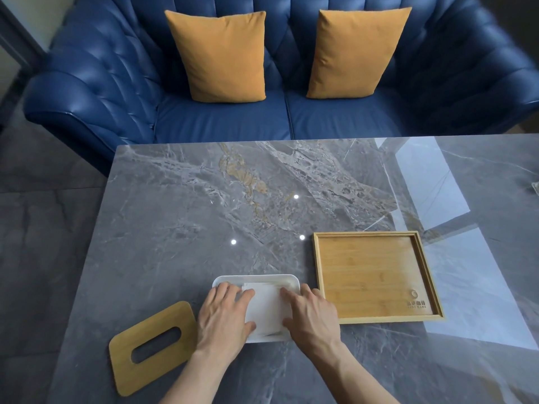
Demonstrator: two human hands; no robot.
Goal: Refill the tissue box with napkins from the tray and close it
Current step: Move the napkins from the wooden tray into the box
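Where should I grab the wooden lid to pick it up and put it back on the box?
Probably by its long edges. The lid lies flat on the table, left of the box, so there is nothing to get under. The left hand is nearest: come from above, thumb on one long edge, fingers on the other. The slot also offers a grip if the edges slip.

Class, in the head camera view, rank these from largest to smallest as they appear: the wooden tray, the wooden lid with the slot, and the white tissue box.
1. wooden tray, clearly largest.
2. and 3. wooden lid and white tissue box look alike in size; both hands, left hand and right hand, hide much of the box, so I cannot rank them.
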